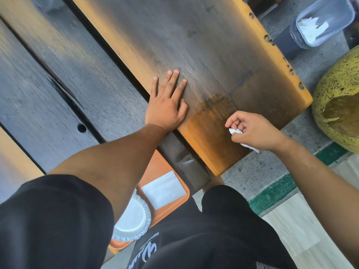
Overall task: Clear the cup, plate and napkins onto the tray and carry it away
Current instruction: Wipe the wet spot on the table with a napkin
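Observation:
My left hand lies flat and open on the dark wooden table, fingers spread. My right hand is closed around a crumpled white napkin at the table's near right edge; another bit of it shows below the palm. Lower down, partly hidden by my left arm, an orange tray holds a folded white napkin and a white plate with a clear frilled rim. No cup is visible.
A second dark plank or bench runs along the left. A clear plastic container with white paper sits at the top right on the ground. A large speckled yellow-green rounded object stands at the right. Grey floor with a green stripe lies below.

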